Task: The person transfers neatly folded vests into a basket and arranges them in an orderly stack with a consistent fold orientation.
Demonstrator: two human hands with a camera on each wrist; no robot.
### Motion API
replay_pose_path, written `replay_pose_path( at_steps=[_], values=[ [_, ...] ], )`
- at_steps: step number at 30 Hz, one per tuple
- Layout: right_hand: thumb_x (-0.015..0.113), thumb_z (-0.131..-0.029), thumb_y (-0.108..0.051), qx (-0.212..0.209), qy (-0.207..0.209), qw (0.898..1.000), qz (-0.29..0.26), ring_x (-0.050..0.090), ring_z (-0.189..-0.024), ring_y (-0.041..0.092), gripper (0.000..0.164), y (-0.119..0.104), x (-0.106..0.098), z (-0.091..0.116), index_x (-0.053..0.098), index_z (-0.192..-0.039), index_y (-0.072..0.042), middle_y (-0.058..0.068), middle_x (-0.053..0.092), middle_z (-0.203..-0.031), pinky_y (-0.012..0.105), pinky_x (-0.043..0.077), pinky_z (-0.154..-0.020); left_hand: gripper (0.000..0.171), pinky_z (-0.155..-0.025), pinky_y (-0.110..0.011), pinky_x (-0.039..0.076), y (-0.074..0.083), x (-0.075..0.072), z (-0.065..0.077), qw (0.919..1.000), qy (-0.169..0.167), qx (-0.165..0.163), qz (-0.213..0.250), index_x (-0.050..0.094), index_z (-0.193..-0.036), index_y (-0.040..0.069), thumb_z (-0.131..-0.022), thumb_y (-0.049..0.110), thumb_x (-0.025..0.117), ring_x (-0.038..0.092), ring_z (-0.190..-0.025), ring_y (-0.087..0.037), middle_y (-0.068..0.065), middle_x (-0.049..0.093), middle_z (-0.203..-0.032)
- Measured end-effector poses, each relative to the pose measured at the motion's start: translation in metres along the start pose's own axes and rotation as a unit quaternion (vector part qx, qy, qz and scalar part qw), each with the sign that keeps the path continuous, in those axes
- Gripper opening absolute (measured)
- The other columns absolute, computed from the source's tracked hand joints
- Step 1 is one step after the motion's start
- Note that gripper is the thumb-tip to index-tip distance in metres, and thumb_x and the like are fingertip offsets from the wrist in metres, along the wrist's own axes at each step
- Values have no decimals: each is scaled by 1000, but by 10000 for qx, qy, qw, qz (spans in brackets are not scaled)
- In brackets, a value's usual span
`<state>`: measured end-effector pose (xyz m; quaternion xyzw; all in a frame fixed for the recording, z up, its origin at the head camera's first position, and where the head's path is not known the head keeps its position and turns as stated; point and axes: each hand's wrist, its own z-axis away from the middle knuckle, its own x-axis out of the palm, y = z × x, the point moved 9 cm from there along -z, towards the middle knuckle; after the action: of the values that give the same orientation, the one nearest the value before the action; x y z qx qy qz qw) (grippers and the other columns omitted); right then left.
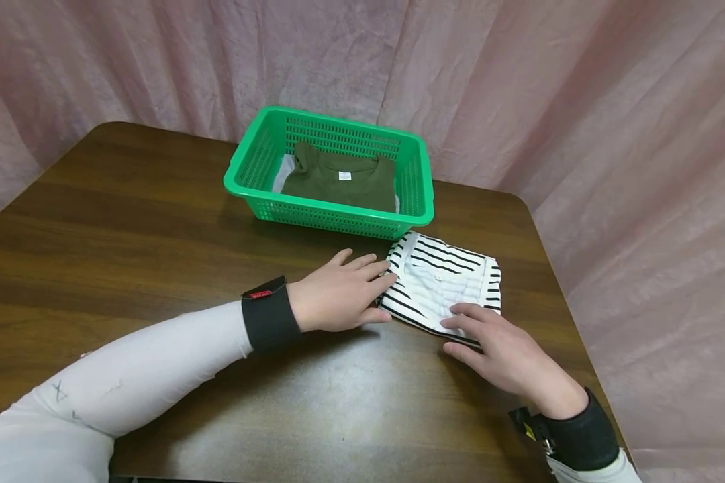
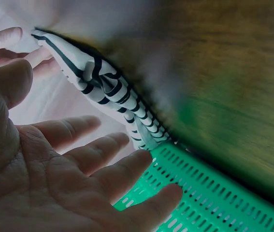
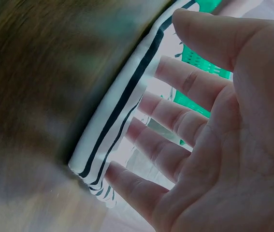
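A white shirt with black stripes (image 1: pixel 441 275) lies folded into a flat bundle on the table, right of centre in the head view. My left hand (image 1: pixel 344 295) is spread beside its left edge, fingertips right at the cloth. Over the near right corner is my right hand (image 1: pixel 501 345), its fingers stretched across the fabric. In the right wrist view, the folded edge (image 3: pixel 122 101) runs along the fingertips. The left wrist view shows the bundle's striped side (image 2: pixel 112 87) beyond the outstretched left fingers (image 2: pixel 122 174).
Behind the bundle stands a green plastic basket (image 1: pixel 332 218) holding a folded olive-green shirt (image 1: pixel 344 181) and some light grey cloth (image 1: pixel 282 171). The brown wooden table (image 1: pixel 127 221) extends left. Pink curtains (image 1: pixel 338 54) hang along its back and right sides.
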<state>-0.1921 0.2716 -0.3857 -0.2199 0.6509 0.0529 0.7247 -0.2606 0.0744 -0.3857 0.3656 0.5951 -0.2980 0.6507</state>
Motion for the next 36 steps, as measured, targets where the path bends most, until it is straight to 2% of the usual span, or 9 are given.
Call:
replay_pose_path(
  at_steps=[9,15,19,26,31,36],
  values=[
    [76,-107,-35,2,-5,10000,4,63,-137,40,34,0,0,-3,78,-136,-17,15,63,-152,62,54,-104,77,-129,-64,25,-1,12,-19,9994,-333,-22,-48,41,-172,14,-111,60,57,32,-164,-35,-11,39,-176],
    [75,-108,-33,87,128,9999,-77,63,-136,36,34,4,-4,-7,75,-139,-18,9,67,-147,60,53,-106,78,-130,-61,26,0,15,-23,9992,-410,34,-8,42,-171,14,-111,60,58,33,-163,-34,-12,39,-176],
    [75,-109,-31,231,288,9993,-54,63,-135,37,38,9,-8,-12,73,-143,-16,11,68,-145,62,53,-105,78,-130,-58,27,1,16,-25,9990,-437,96,-17,43,-171,12,-111,59,59,33,-163,-33,-13,39,-175],
    [76,-107,-28,458,436,9979,146,49,-148,47,53,23,-11,-16,63,-155,-8,21,54,-161,67,45,-114,76,-130,-57,28,4,16,-26,9988,-454,168,-90,44,-169,10,-112,57,59,33,-163,-34,-15,39,-175],
    [74,-108,-31,629,181,9977,174,40,-155,50,61,33,-5,-19,56,-161,-6,25,44,-169,70,39,-118,75,-129,-58,29,4,16,-28,9987,-466,189,-76,46,-168,9,-112,55,61,33,-163,-36,-15,41,-174],
    [71,-110,-33,747,-48,9972,5,38,-155,52,63,40,2,-20,52,-164,-6,26,41,-170,72,38,-118,74,-129,-58,29,3,17,-29,9985,-513,171,-92,46,-168,10,-111,55,62,33,-163,-36,-15,42,-173]
  ],
)
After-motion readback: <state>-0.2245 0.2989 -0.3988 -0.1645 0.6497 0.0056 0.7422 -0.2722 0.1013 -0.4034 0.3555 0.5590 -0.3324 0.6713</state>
